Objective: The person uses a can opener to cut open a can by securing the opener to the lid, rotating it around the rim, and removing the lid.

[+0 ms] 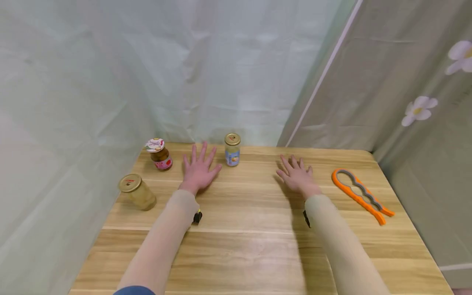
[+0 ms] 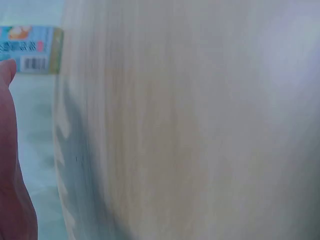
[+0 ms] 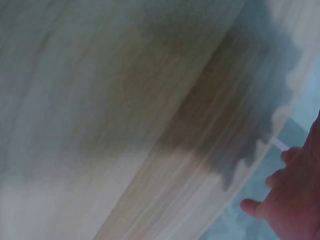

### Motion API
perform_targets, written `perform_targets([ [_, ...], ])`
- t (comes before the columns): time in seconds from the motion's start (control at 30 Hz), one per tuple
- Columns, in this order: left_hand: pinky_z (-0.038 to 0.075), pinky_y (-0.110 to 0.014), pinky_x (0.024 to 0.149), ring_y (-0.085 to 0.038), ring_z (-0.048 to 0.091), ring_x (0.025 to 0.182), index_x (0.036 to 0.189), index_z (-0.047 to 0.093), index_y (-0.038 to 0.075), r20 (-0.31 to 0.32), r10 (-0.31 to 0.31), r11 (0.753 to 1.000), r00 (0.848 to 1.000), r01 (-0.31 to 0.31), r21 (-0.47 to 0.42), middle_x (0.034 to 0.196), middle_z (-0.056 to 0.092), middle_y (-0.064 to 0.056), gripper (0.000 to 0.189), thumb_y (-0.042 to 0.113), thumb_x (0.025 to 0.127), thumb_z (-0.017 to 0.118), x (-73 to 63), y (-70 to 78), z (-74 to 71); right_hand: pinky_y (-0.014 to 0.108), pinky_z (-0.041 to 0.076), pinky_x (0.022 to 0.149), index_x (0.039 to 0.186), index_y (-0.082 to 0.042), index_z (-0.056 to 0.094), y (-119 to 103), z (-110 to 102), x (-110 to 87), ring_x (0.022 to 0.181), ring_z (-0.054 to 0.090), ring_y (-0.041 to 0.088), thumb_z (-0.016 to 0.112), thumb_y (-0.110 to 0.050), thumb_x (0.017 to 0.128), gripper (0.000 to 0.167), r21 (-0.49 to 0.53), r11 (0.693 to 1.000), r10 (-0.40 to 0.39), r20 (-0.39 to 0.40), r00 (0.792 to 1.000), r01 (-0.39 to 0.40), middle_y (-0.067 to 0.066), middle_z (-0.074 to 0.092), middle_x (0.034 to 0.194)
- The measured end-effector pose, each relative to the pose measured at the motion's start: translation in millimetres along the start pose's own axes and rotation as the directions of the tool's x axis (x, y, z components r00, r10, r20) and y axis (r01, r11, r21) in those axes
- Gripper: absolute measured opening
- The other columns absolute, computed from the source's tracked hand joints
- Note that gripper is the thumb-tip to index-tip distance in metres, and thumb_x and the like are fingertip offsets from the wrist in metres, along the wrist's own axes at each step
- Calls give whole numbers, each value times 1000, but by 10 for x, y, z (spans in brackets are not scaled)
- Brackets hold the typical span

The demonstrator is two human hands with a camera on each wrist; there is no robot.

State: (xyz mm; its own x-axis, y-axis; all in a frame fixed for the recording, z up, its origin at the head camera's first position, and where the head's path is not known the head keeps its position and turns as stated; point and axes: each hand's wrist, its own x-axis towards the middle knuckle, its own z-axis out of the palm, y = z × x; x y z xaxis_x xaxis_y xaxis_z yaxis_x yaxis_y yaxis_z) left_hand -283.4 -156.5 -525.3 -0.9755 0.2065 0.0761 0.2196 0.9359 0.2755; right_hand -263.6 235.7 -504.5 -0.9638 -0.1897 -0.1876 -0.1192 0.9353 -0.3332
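Note:
My left hand (image 1: 199,172) is stretched over the far left part of the table, fingers spread and holding nothing. Just right of it stands a small jar with a blue label and gold lid (image 1: 232,151); the left wrist view shows that label (image 2: 30,49) beside the thumb. To the hand's left is a dark jar with a pink label and patterned lid (image 1: 160,155). Nearer me a jar of pale contents with a gold lid (image 1: 141,195) stands at the left edge. My right hand (image 1: 298,177), fingers spread, is empty. Right of it lies an orange jar opener with grey toothed inner edges (image 1: 359,194).
The wooden table (image 1: 250,254) reaches back to a pale curtain (image 1: 228,73) hanging along its far and left sides. A greyish curtain with white flowers (image 1: 419,110) hangs at the right. Both forearms stretch over the table from the near side.

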Motion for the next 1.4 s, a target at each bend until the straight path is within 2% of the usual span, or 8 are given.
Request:
perform_targets([
  [0.4,-4,-78,120,-39,-22,160,174,14,26,-91,8,963,996,-33,-267,178,-21,0,77,59,111,44,-357,147,-92,79,27,114,171,-12,26,345,-207,-713,153,24,57,48,-40,115,66,139,985,-88,-133,987,107,34,22,170],
  [0.5,-1,-78,120,-36,-19,162,173,18,23,-148,-1,934,989,-52,-353,179,-16,-2,75,53,111,47,-455,138,-151,61,57,85,167,-10,36,558,-314,-909,103,69,47,54,-38,113,63,157,984,-58,-185,981,88,32,63,138],
  [0.57,1,-78,119,-36,-15,163,173,20,21,-183,-12,914,983,-64,-401,179,-13,-2,73,48,112,50,-516,139,-200,45,54,57,165,-9,42,692,-407,-1041,59,60,31,54,-41,113,62,176,983,-8,-213,977,46,22,72,91],
  [0.67,4,-80,118,-39,-7,163,172,24,17,-212,-13,879,977,-90,-468,180,-7,-4,70,39,112,53,-587,148,-274,36,36,42,161,-10,48,914,-523,-1249,43,36,22,53,-46,112,61,191,980,102,-264,959,-51,12,56,64],
  [0.77,7,-77,121,-41,2,163,172,26,17,-212,-9,829,977,-111,-549,180,-1,-5,67,33,112,54,-636,169,-353,54,50,60,158,-5,50,1185,-593,-1459,71,61,44,55,-40,111,59,184,976,177,-336,925,-120,30,70,105],
  [0.87,16,-71,124,-41,21,160,170,30,19,-219,-5,772,976,-135,-621,179,9,-5,63,31,114,53,-675,182,-417,73,45,89,159,2,45,1499,-601,-1644,120,50,62,62,-34,109,64,179,970,219,-350,911,-165,42,49,147],
  [1.17,40,-56,114,-39,56,135,162,44,8,-294,-36,638,955,-204,-742,172,32,-10,50,15,114,51,-696,109,-426,78,39,94,167,4,13,2091,-523,-1923,126,38,72,68,-51,103,101,206,938,302,-84,950,-280,54,31,149],
  [1.4,46,-50,108,-35,60,128,161,46,8,-297,-22,644,955,-213,-735,171,34,-12,49,16,113,51,-637,93,-429,79,38,96,167,4,17,2129,-456,-1867,127,37,72,71,-53,101,102,188,939,314,-114,943,-290,53,33,148],
])
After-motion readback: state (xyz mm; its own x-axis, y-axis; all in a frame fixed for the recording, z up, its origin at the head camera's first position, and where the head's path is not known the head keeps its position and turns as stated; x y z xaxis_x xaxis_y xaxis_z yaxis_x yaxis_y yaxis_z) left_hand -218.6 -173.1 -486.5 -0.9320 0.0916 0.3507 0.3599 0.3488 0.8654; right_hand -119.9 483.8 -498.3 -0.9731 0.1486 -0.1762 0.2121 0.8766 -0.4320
